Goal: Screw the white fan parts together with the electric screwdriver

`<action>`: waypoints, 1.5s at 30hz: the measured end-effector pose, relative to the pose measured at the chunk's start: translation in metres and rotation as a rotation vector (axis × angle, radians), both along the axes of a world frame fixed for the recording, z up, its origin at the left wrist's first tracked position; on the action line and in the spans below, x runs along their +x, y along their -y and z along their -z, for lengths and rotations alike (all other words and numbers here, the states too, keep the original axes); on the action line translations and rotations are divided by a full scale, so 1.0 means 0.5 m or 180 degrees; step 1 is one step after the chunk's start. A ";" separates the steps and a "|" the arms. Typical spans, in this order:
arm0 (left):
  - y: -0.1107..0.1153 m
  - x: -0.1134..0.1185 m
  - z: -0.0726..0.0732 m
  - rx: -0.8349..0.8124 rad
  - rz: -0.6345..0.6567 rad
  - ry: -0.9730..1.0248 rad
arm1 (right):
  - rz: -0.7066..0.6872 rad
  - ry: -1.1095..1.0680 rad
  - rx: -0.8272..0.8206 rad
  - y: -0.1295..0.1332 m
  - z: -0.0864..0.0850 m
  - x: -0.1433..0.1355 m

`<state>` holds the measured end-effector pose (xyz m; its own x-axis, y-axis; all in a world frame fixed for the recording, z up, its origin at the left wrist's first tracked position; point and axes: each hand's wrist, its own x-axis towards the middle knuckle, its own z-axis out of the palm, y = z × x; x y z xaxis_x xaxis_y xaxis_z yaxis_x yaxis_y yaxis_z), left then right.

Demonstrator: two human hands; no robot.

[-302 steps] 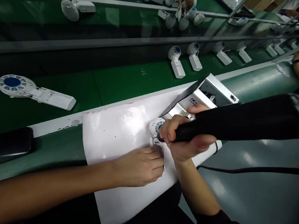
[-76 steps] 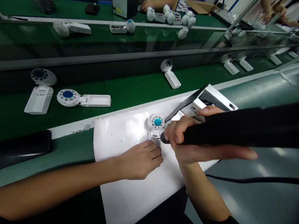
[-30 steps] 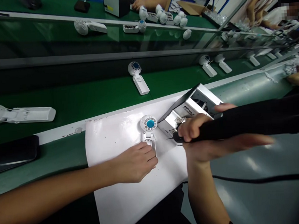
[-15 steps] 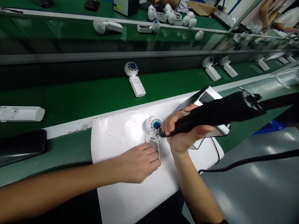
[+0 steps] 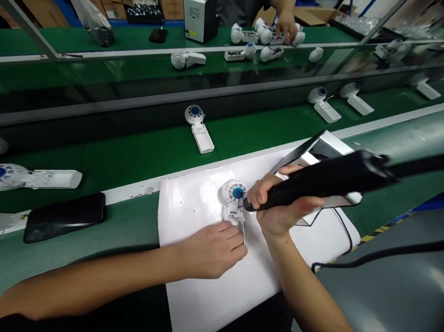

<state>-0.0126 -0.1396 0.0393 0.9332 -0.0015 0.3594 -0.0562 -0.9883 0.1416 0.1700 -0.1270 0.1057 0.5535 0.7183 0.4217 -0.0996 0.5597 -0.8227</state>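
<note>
A white handheld fan (image 5: 234, 191) with a round slotted head and blue centre lies on a white sheet (image 5: 194, 203), its hinge and inner parts exposed. My left hand (image 5: 217, 249) is closed over the fan's handle and hides most of it. In my right hand (image 5: 275, 203) is a black electric screwdriver (image 5: 320, 177), held nearly level, with a cable leading off to the right. The screwdriver's tip end is beside the fan's hinge; whether it touches a screw is hidden. Behind the screwdriver stands a silver-edged box-like stand (image 5: 333, 141), partly covered.
Along the green conveyor belt (image 5: 138, 151) lie several similar fans, one straight ahead (image 5: 203, 137). A black phone (image 5: 65, 215) rests at the left. Across the line, a co-worker's hand (image 5: 286, 27) touches white fan parts. A black cable (image 5: 392, 250) hangs at the right.
The view has shifted, showing more on the left and at the back. Both hands keep their hold on fan and screwdriver. The co-worker's hand is now on the fan parts.
</note>
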 end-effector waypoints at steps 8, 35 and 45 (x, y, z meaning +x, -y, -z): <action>-0.236 -0.130 -0.021 -0.0117 -0.2920 -0.0843 | 0.0969 0.0876 0.0506 0.039 -0.120 0.126; -0.071 0.062 -0.032 -0.0414 -0.0088 -0.0144 | -0.0466 0.0211 0.0433 0.091 -0.079 0.116; -0.015 0.052 -0.008 -0.0388 0.0228 0.0070 | 0.0596 -0.0541 0.0242 0.010 -0.024 0.021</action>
<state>0.0132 -0.1322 0.0434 0.9241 -0.0228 0.3814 -0.1302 -0.9572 0.2583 0.1802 -0.1319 0.1177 0.7413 0.5664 0.3602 -0.1215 0.6410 -0.7579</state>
